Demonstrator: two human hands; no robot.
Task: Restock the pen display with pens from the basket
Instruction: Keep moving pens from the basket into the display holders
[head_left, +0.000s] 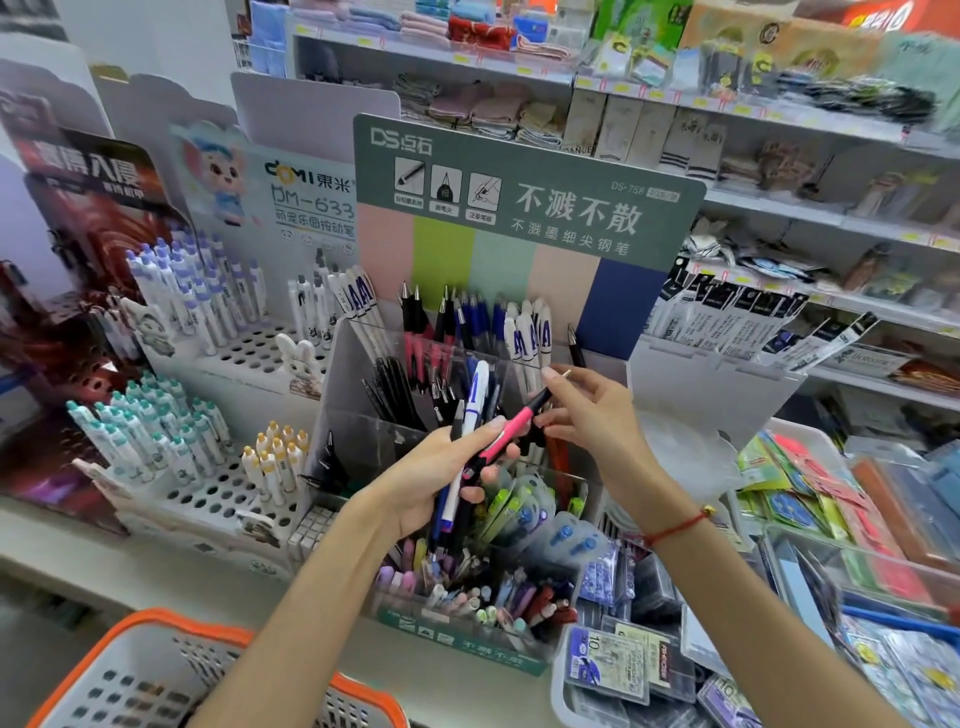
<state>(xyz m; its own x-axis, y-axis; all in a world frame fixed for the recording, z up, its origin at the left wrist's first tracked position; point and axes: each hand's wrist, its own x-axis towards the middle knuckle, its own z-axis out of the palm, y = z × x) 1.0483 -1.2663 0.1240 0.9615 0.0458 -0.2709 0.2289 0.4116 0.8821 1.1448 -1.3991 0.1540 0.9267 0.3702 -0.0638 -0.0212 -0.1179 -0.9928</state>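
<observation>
My left hand (441, 467) grips a bundle of pens (467, 431), among them a white and blue one and a dark one. A pink and black pen (511, 428) lies across the top of the bundle. My right hand (587, 410) pinches that pen's black upper end with thumb and fingers. Both hands hover over the tiered clear pen display (358, 415) with its green header card (519, 171). Its back compartments hold black, pink, blue and white pens. The orange and white basket (171, 670) sits at the bottom left, under my left forearm.
White peg racks of pens (197, 312) stand to the left of the display. Trays of packaged refills and stationery (623, 660) fill the counter at the right. Shelves of towels and socks (519, 78) run behind.
</observation>
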